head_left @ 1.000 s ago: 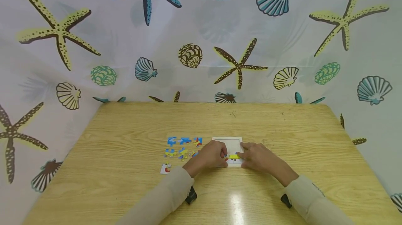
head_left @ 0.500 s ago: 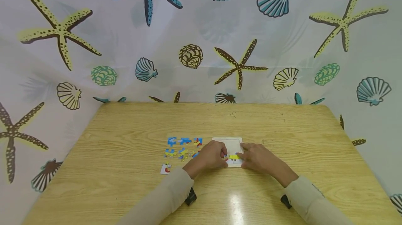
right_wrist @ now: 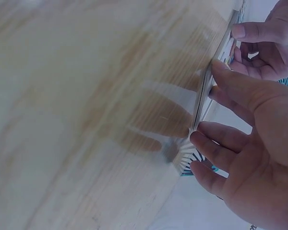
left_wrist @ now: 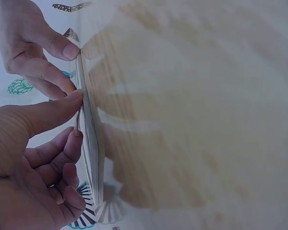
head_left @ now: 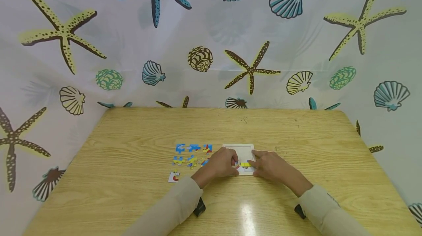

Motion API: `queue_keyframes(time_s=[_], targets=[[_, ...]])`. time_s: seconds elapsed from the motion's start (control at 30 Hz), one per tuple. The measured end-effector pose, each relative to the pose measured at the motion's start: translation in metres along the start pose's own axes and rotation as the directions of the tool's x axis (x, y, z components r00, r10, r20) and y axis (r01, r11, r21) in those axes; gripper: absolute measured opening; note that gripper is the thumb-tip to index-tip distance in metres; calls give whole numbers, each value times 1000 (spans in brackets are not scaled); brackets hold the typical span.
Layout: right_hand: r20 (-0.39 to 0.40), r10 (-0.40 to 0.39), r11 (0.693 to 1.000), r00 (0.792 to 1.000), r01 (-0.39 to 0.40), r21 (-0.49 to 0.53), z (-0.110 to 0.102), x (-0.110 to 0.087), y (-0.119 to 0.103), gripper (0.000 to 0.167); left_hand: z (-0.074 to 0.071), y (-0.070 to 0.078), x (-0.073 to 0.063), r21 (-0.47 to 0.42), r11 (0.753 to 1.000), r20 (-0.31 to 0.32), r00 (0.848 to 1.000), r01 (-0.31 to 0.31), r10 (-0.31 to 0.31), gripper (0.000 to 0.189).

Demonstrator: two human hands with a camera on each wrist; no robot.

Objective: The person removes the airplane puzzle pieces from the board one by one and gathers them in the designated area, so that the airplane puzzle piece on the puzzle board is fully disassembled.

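Observation:
A white jigsaw puzzle tray (head_left: 238, 145) lies on the table between both hands. Yellow-and-white puzzle pieces (head_left: 245, 164) fill part of its near side; the far part shows bare backing. My left hand (head_left: 224, 161) is at the tray's near left, its thumb and curled index finger pinching a thin puzzle piece (left_wrist: 77, 125) at the frame, mostly hidden by the fingers. My right hand (head_left: 270, 164) holds the near right corner, thumb at the front edge and other fingers along the right side. Its index finger reaches over the rim to the yellow piece.
Loose puzzle pieces (head_left: 193, 148) in blue, yellow and red lie in rows left of the tray, some partly behind the left hand. A white piece (head_left: 173, 177) with red lies nearest the front. Behind the wooden table (head_left: 132, 129) hangs a shell-and-starfish curtain (head_left: 178, 89).
Both hands stay at the tray in nearly the same place. Only slight shifts of the fingers and the pieces at the tray's near side show.

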State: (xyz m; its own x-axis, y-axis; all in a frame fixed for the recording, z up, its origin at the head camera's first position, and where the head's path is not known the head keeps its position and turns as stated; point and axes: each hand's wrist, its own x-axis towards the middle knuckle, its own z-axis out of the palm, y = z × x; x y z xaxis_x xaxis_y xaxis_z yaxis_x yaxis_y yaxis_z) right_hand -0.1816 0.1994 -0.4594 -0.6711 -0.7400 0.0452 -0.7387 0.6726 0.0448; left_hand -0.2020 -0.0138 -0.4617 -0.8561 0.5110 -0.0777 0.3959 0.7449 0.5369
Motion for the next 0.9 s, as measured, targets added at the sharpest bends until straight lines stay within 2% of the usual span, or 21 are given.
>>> queue_keyframes(time_s=[0.17,0.37,0.7,0.9], targets=[[-2,9,1000,1000,-9,30,-1,0,0,37,-1,1,0,-15,1000,-2,1000,-4,4,22],[-7,13,999,1000,-13,49,-2,0,-1,36,-6,2,2,-87,996,-18,1000,-13,12,9],[17,26,997,1000,-27,75,-3,-1,-1,36,-8,2,2,-94,996,-12,1000,-3,2,11],[11,21,998,1000,-22,64,-3,0,-1,36,-9,2,0,-109,994,24,999,30,-28,12]])
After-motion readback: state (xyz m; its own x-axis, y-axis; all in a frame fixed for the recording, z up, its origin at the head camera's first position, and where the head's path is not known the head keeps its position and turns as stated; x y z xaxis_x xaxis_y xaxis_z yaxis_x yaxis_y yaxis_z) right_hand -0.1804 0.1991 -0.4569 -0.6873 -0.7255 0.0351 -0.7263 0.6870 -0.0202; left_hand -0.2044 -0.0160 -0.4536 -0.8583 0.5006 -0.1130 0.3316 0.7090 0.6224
